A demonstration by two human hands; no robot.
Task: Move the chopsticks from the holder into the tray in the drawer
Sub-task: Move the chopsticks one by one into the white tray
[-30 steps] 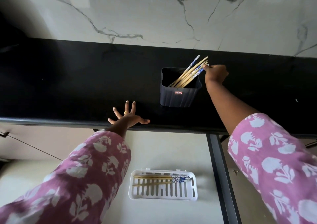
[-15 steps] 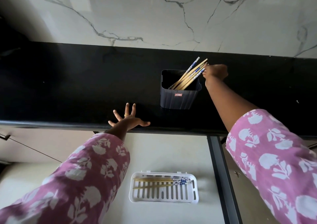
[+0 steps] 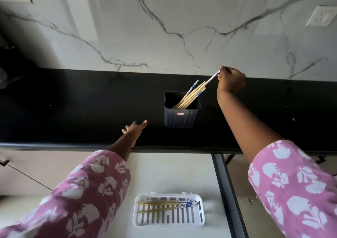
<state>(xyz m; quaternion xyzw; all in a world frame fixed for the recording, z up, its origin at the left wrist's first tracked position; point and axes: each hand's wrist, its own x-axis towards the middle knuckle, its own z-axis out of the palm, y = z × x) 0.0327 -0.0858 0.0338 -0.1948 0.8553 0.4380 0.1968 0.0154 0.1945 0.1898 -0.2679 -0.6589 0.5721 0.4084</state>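
Observation:
A dark ribbed holder [image 3: 182, 117] stands on the black counter with several wooden chopsticks [image 3: 191, 96] leaning to its right. My right hand [image 3: 231, 81] pinches the blue-patterned top of one chopstick [image 3: 212, 77], which rises above the others while its lower end is still in the holder. My left hand [image 3: 134, 128] rests near the counter's front edge, left of the holder, fingers apart and holding nothing. Below, a white slotted tray [image 3: 168, 219] lies in the open drawer with a few chopsticks [image 3: 164, 205] lying across it.
The black counter [image 3: 73, 110] runs along a white marble wall with a socket [image 3: 321, 16] at top right. The drawer's dark side rail [image 3: 228, 192] runs down right of the tray. Pale cabinet fronts sit on the left.
My right hand has lifted up and to the right, drawing one chopstick partly out of the holder. My left hand has turned and slid slightly toward the holder.

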